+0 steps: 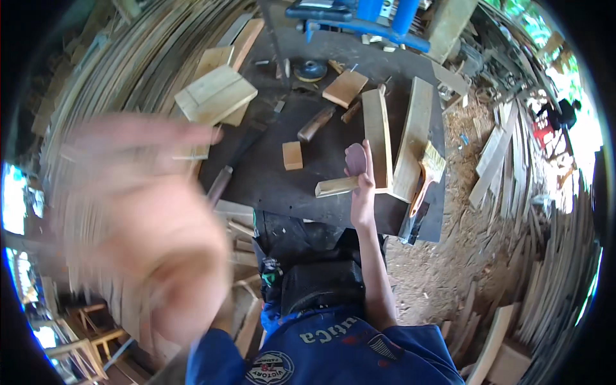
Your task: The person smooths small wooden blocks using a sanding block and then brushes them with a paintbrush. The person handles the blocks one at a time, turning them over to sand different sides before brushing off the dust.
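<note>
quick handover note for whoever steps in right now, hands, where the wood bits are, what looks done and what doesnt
Left hand: raised close to the camera, blurred, fingers spread, holding nothing.
Right hand: on the dark worktable, gripping a short pale wooden strip beside a small piece of reddish sandpaper.
Next to it: two long pale planks leaning together; a wood-handled paintbrush against the right plank.
Also on the table: small wooden block, slatted wooden panel, wood-handled chisel.
Done: parts cut and laid out. Left: the strip is not yet fixed to anything; no finish visible.

Pale, raw wood planks (377,138) rest on a dark, matt workbench (321,192). Rough sawdust (449,256) covers the ground beside a wooden-handled brush (428,170).
</note>
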A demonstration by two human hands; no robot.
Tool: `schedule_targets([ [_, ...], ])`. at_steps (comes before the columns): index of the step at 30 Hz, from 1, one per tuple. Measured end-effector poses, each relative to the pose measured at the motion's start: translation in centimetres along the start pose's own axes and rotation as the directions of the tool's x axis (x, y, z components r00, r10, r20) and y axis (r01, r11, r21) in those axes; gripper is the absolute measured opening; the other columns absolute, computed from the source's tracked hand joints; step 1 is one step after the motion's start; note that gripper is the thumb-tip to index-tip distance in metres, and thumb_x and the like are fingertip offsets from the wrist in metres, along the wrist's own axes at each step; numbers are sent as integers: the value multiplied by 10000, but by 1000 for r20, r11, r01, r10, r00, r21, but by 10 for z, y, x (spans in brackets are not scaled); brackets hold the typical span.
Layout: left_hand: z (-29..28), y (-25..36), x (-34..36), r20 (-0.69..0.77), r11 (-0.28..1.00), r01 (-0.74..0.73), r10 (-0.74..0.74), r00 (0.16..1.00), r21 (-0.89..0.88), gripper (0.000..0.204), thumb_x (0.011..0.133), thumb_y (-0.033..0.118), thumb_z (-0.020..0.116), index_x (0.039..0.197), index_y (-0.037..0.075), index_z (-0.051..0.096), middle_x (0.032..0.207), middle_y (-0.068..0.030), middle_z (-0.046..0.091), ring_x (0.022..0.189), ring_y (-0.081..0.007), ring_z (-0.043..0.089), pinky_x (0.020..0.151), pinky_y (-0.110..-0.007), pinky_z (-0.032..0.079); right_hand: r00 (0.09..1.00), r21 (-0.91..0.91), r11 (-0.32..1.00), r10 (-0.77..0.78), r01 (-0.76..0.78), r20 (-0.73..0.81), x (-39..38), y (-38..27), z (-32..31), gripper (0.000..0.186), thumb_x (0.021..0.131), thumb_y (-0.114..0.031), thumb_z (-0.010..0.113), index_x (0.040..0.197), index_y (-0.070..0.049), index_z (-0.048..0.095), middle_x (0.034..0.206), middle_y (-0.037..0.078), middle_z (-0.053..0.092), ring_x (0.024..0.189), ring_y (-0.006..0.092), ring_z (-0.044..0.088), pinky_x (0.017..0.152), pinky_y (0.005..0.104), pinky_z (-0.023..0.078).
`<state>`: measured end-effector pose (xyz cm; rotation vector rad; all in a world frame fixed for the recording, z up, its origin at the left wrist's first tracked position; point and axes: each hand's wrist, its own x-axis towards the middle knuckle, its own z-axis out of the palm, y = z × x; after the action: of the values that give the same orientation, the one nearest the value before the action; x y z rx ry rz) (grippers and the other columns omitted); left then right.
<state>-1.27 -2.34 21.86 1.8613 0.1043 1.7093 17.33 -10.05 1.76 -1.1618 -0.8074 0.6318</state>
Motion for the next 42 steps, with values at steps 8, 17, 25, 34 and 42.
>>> schedule_targets([
  [8,106,-95,-147,49,751,660,-659,750,-10,192,813,66,571,643,-16,542,569,41,492,556,-16,405,480,-198,307,998,75,996,-57,55,22,-3,-18,7,789,867,-598,234,1360,17,215,1397,189,255,1314,271,210,1069,349,129],
  [17,114,-106,-143,-88,734,678,-679,729,-37,250,819,108,568,610,30,457,559,47,438,535,-26,371,492,-203,297,999,-66,997,38,-39,-13,-24,-5,2,776,866,-580,238,1373,5,178,1424,177,204,1331,275,158,1070,358,100],
  [25,111,-113,-149,-33,748,661,-663,748,-57,252,812,113,576,606,46,447,571,35,446,547,-31,390,507,-200,314,993,-10,993,116,-116,-31,-28,1,0,736,662,-19,386,1375,-9,202,1406,177,259,1312,233,220,1047,294,168],
  [34,109,-120,-148,-48,770,632,-637,769,-84,281,784,121,596,579,30,427,530,32,415,531,-26,372,470,-203,297,996,-62,997,-51,47,-66,-27,-13,8,693,660,-20,348,1343,40,249,1387,187,290,1308,253,240,1058,309,163],
  [42,108,-112,-151,-70,766,641,-643,762,-54,228,806,125,574,622,29,479,574,36,454,560,-30,386,512,-209,313,998,-131,991,19,-27,-61,-28,-15,8,643,732,2,357,1363,-17,237,1368,184,324,1266,246,322,989,286,273],
])
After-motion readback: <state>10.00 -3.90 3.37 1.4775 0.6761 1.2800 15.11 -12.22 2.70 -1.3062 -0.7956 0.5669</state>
